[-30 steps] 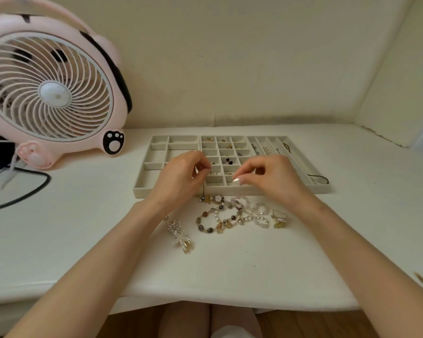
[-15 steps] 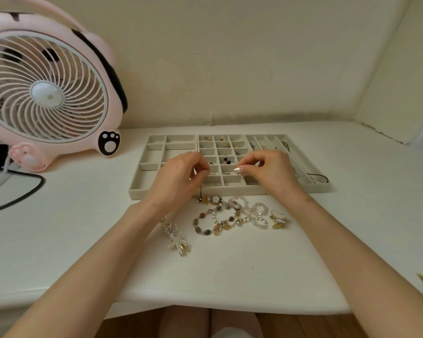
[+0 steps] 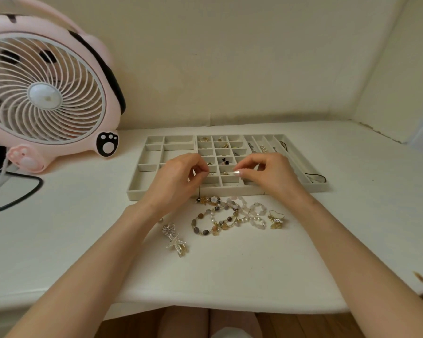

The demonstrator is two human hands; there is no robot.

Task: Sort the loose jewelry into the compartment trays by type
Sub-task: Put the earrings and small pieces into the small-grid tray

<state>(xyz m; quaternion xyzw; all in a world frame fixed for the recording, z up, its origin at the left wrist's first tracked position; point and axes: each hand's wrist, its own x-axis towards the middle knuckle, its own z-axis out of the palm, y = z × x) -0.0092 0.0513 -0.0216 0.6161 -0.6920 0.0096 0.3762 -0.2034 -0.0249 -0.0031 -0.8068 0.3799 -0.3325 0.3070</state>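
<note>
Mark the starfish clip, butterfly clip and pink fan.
starfish clip [image 3: 174, 241]: head view, on the starfish centre
butterfly clip [image 3: 276, 215]: head view, on its white wing
pink fan [image 3: 44, 95]: head view, on the grille hub

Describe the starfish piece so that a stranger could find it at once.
Start at the grey compartment tray on the white table. Before it lie beaded bracelets; the starfish piece lies apart, left of them. It alone shows a pearly five-armed star.

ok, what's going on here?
A person is sorting jewelry. Both hands are over the trays: the left hand pinches a thin dark cord that hangs to a charm at the trays' front edge; the right hand is pinched too, on what I cannot tell. Bracelets, a starfish clip and a butterfly clip lie loose on the table.
</note>
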